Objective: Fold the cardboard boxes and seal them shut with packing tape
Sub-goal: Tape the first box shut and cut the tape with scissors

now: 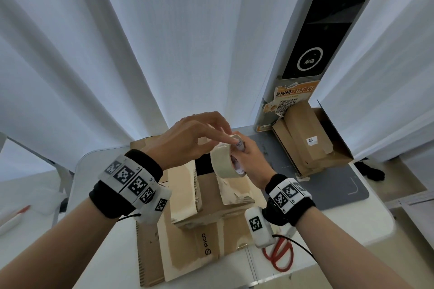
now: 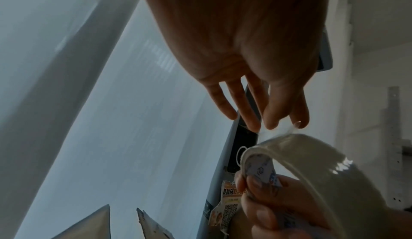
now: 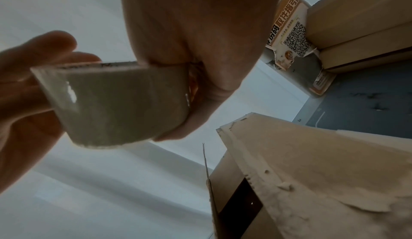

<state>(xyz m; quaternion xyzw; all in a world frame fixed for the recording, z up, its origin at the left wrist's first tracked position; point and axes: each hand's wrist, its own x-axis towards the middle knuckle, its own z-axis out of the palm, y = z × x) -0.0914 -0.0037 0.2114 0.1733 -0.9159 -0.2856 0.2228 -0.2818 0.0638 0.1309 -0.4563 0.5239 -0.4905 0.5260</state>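
Observation:
My right hand (image 1: 249,159) grips a roll of pale packing tape (image 1: 222,162) by its core, fingers through the hole, above the cardboard box (image 1: 211,197). My left hand (image 1: 195,138) reaches over the top of the roll. In the left wrist view its thumb and forefinger fingertips (image 2: 273,119) pinch the loose tape end lifted off the roll (image 2: 323,181). The box stands on the white table with two torn flaps (image 3: 323,172) raised and a dark gap between them. The right wrist view shows the roll (image 3: 125,105) close up under my right hand (image 3: 189,31).
Red scissors (image 1: 279,256) lie at the table's front right, partly under my right wrist. An open carton of flat cardboard (image 1: 312,143) sits at the back right on a grey mat (image 1: 333,185). Flattened cardboard (image 1: 152,253) lies under the box. White curtains hang behind.

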